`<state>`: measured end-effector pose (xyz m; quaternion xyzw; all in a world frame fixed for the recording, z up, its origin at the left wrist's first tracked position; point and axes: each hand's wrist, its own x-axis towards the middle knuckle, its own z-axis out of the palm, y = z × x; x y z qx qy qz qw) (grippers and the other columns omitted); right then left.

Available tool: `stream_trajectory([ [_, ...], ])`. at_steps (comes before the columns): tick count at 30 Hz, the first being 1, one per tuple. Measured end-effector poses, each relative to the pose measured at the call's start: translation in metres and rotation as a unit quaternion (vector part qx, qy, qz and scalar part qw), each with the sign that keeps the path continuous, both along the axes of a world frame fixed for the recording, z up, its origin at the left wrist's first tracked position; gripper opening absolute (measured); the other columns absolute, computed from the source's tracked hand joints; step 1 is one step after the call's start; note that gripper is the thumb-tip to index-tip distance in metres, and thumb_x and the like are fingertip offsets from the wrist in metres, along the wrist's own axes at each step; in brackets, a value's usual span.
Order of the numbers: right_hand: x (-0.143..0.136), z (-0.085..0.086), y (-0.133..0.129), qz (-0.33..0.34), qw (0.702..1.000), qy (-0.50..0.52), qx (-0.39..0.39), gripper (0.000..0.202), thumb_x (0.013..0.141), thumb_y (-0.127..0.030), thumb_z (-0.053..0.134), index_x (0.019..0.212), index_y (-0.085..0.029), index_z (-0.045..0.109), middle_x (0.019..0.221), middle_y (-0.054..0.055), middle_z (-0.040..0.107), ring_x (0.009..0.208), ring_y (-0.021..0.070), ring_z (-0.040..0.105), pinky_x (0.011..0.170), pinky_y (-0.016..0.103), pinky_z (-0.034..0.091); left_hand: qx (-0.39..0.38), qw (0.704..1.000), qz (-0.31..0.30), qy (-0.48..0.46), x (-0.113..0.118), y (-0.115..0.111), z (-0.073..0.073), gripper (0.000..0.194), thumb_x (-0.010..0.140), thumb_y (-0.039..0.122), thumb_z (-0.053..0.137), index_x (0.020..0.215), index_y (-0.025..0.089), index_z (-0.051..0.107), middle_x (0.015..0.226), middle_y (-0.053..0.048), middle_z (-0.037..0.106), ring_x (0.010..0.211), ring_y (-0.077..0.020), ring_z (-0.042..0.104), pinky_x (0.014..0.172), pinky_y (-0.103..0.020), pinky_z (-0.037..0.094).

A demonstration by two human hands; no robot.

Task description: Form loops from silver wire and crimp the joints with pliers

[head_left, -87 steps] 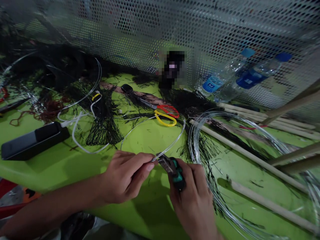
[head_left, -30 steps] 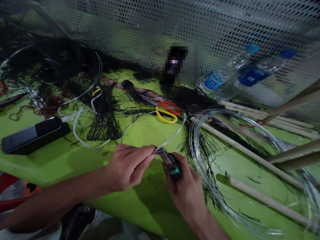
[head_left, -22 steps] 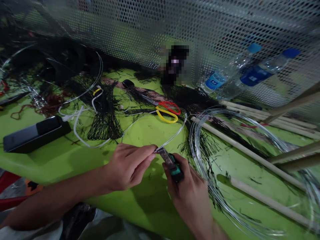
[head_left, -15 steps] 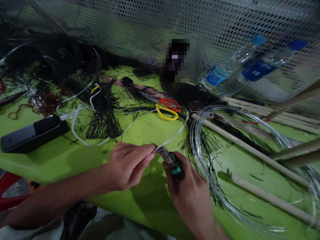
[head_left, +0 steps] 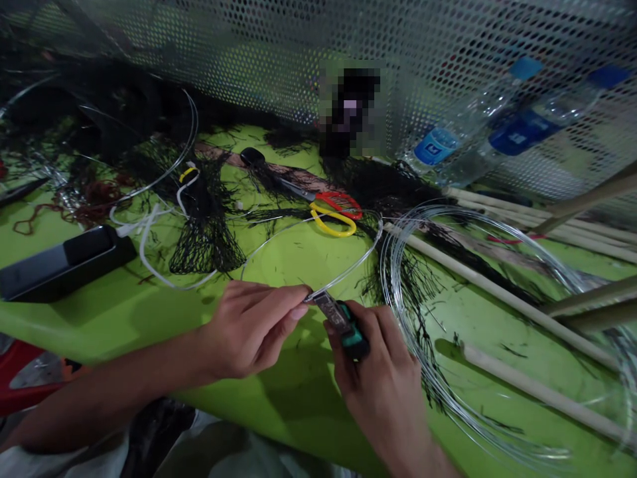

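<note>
Between the thumb and fingers of my left hand (head_left: 253, 325) is pinched the end of a thin silvery wire (head_left: 353, 267), which bends into a loop above the green table. My right hand (head_left: 381, 375) is closed round the green and black handles of a pair of pliers (head_left: 343, 325). The metal jaws of the pliers meet the wire right beside my left fingertips. Whether the jaws are fully closed on it I cannot tell. Just beyond the wire loop lie scissors (head_left: 334, 216) with one red and one yellow handle.
A large coil of wire (head_left: 393, 279) and several wooden sticks (head_left: 537, 392) lie to the right. Two water bottles (head_left: 435, 147) lean on a perforated metal panel (head_left: 239, 60). Black netting (head_left: 206, 249), white cord and a dark grey box (head_left: 64, 262) are at the left.
Both hands keep their hold on the wire and the pliers, almost unmoved. The wire loop's right side has swung slightly outward. The view has shifted a little.
</note>
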<state>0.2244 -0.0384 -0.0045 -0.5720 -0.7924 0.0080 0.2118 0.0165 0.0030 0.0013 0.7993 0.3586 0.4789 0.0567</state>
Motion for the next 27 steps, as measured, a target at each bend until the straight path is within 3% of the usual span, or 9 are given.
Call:
stream_trajectory([
  [7,0.0051,-0.0051,-0.0024,0.011,1.000,0.019,-0.005,0.025,0.103,-0.033,0.054,0.120,-0.016,0.060,0.079,0.002,0.072,0.053,0.0158,0.065,0.053,0.028,0.051,0.003,1.000,0.009,0.007,0.0014,0.0023,0.0037,0.011,0.101,0.014,0.053,0.100,0.015,0.064,0.065,0.001,0.071,0.047,-0.0089,0.062,0.051,-0.020,0.049],
  [17,0.0031,-0.0005,-0.0057,-0.005,1.000,0.022,-0.003,0.025,0.103,-0.034,0.053,0.119,-0.018,0.062,0.086,0.005,0.077,0.056,0.0173,0.070,0.051,0.028,0.051,0.016,1.000,-0.004,0.019,-0.0001,0.0024,0.0030,0.011,0.100,0.013,0.055,0.105,0.013,0.064,0.072,-0.001,0.074,0.051,-0.0100,0.065,0.053,-0.021,0.050],
  [22,0.0067,0.0005,-0.0090,0.001,0.999,0.025,-0.019,0.028,0.104,-0.031,0.050,0.124,-0.016,0.062,0.076,0.003,0.074,0.043,0.0137,0.059,0.047,0.027,0.048,0.014,0.999,0.017,0.032,-0.0001,0.0029,0.0029,0.012,0.100,0.013,0.053,0.102,0.014,0.064,0.070,0.000,0.074,0.049,-0.0102,0.064,0.051,-0.022,0.050],
  [27,0.0060,0.0002,-0.0080,0.000,1.000,0.019,-0.010,0.026,0.103,-0.031,0.051,0.120,-0.016,0.063,0.078,0.004,0.074,0.050,0.0148,0.064,0.052,0.027,0.050,0.012,0.999,0.013,0.030,-0.0004,0.0026,0.0018,0.012,0.101,0.014,0.053,0.103,0.014,0.064,0.073,0.000,0.075,0.052,-0.0102,0.067,0.053,-0.022,0.051],
])
